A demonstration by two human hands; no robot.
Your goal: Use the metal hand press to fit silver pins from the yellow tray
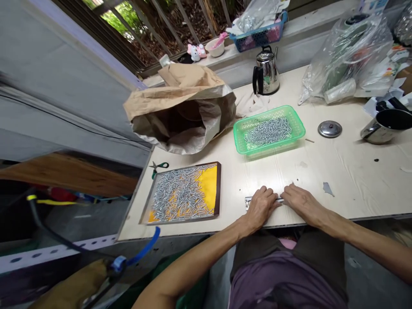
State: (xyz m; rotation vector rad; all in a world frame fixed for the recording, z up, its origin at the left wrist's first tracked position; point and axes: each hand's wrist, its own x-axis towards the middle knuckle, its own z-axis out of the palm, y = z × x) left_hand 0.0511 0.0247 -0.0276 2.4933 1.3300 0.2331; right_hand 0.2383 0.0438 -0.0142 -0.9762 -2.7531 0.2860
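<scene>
Near the table's front edge, my left hand (262, 206) is closed over a narrow silver metal strip (247, 202), whose holed end sticks out to its left. My right hand (301, 204) is close beside it, fingers pinched together at the strip's right side. A little silver metal shows between the hands; whether it is the same piece I cannot tell. To the left lies a shallow dark-framed tray (219, 189) with a yellow bottom, largely covered by small silver pins (178, 193). Beyond my hands stands a green plastic basket (240, 148) holding more such pins (268, 131).
A large open paper bag (180, 107) sits behind the tray, with green-handled scissors (159, 166) nearby. Farther back stands a steel kettle (267, 73). On the right are a round metal lid (330, 128), a steel mug (384, 126) and a clear plastic bag (350, 56).
</scene>
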